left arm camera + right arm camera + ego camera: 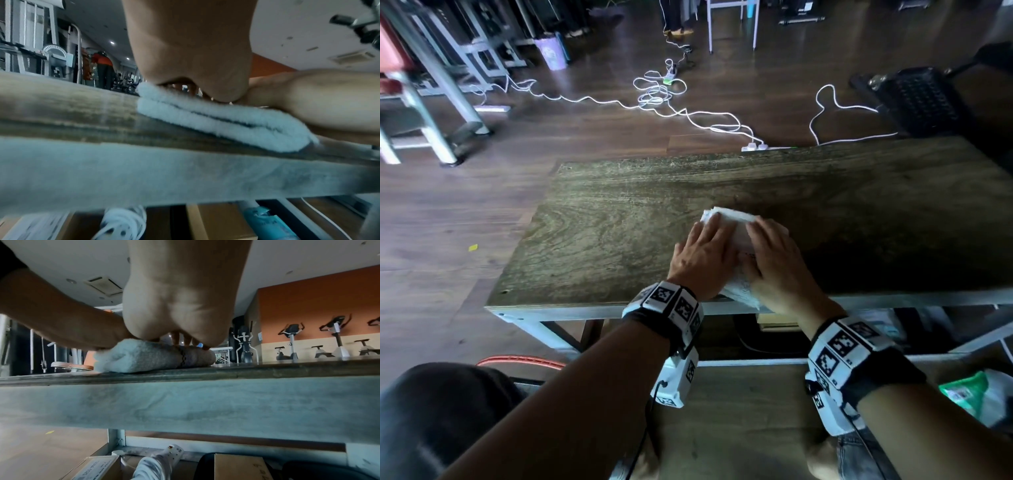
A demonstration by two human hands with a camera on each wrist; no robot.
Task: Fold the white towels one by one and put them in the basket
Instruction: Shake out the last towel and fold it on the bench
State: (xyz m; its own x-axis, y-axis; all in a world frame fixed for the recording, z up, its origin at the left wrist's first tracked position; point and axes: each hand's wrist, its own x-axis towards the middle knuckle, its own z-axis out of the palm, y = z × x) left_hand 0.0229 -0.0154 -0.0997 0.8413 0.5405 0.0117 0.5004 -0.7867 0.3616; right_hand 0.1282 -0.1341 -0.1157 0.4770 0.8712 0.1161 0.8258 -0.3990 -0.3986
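A folded white towel [736, 219] lies near the front edge of the wooden table [619, 219]. My left hand [703, 253] lies flat on its left half and my right hand [774, 257] lies flat on its right half, fingers straight and pressing down. In the left wrist view the towel [216, 120] shows as thick stacked layers under my palm [191, 56]. From the right wrist the towel [144, 356] shows a dark patterned band, with my right fingers [186, 340] on top. No basket shows on the table top.
A black perforated basket [921, 99] stands on the floor beyond the table's far right corner. White cables and power strips [753, 147] lie on the floor behind. Cardboard boxes [238, 467] sit on the shelf under the table.
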